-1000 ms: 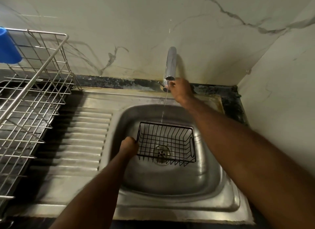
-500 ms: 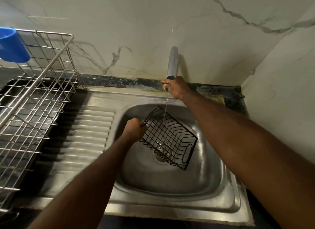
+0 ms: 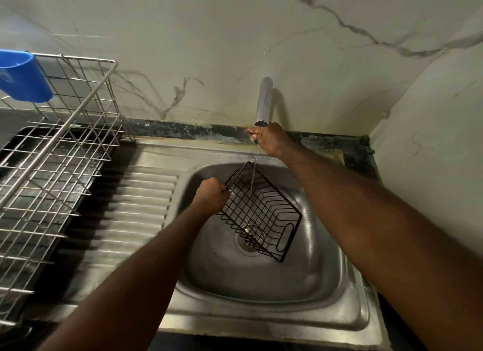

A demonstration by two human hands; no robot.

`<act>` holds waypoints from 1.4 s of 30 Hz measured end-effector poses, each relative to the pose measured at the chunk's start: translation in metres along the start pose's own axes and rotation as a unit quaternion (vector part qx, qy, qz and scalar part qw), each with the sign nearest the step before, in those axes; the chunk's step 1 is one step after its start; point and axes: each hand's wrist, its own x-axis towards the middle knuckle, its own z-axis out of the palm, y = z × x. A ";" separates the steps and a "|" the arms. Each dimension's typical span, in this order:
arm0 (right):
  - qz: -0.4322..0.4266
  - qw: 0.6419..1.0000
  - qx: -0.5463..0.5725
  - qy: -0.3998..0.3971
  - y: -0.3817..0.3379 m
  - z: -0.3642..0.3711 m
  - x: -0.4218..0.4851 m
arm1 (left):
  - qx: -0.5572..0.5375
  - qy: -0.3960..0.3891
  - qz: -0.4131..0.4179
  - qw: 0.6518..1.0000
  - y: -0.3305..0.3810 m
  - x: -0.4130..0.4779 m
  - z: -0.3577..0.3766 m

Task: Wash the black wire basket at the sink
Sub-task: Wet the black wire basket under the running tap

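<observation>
Steel dish rack [image 3: 52, 152] fills the left side, with a blue cup [image 3: 23, 76] at its far left edge and a ribbed drainboard [image 3: 130, 212] running right from it to the sink [image 3: 261, 285]. Over the bowl the left hand [image 3: 211, 196] is clenched on one end of the black wire basket [image 3: 261, 214], holding it tilted with its low end near the drain [image 3: 241, 248], and a thin stream of water [image 3: 255, 159] falls into its raised far end. Just right, at the far rim, the right hand [image 3: 271, 141] curls round the tap handle [image 3: 249, 132] beneath the chrome spout [image 3: 264, 99].
</observation>
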 end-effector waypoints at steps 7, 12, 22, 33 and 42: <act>0.092 0.970 0.170 0.147 0.014 0.010 -0.065 | 0.011 0.002 0.006 1.000 0.011 -0.002 -0.006; 0.157 0.977 0.141 0.032 0.035 0.033 -0.096 | 0.045 -0.003 0.027 0.999 0.023 -0.011 -0.012; 0.055 0.996 0.066 0.014 0.031 0.033 -0.098 | 0.071 -0.003 0.066 0.995 0.030 -0.033 -0.035; 0.099 0.989 0.007 0.107 0.022 0.017 -0.102 | -0.195 0.099 0.037 0.975 0.011 -0.038 -0.032; 0.170 0.974 0.107 0.101 0.021 -0.001 -0.112 | -0.333 0.037 -0.013 0.942 0.005 -0.042 0.006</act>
